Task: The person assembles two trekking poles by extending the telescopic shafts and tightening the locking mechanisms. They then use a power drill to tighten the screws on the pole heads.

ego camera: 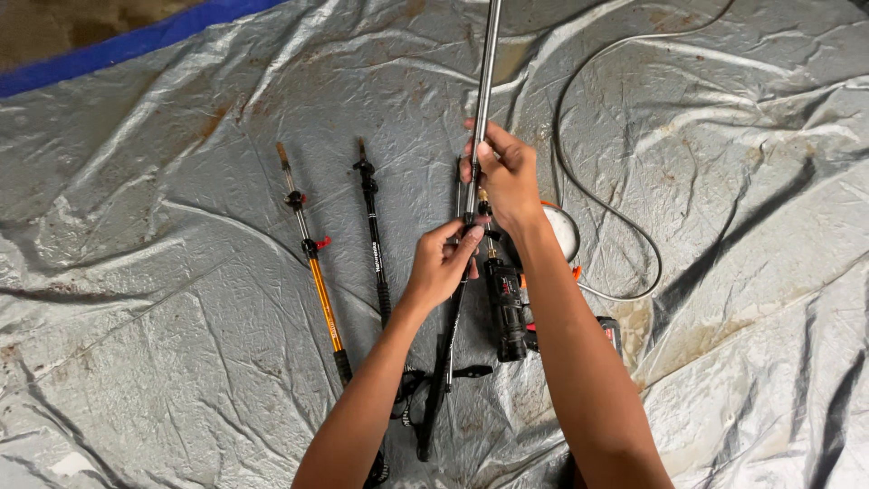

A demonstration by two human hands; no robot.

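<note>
A long telescopic pole runs up the middle of the head view, silver in its upper section [490, 63] and black in its lower section [444, 380]. My right hand [503, 177] is closed around the silver section where it meets the black part. My left hand [443, 263] pinches the black section just below, thumb and fingers on the joint. Both forearms reach up from the bottom edge. The pole's far end leaves the frame at the top.
An orange and black pole [312, 263] and a black pole [373, 235] lie to the left on a crinkled silver tarp [163, 299]. A black and red cordless drill [507, 308] lies under my right forearm, beside a white round object [563, 231] and a grey cable [615, 217]. A blue strip [118, 47] edges the top left.
</note>
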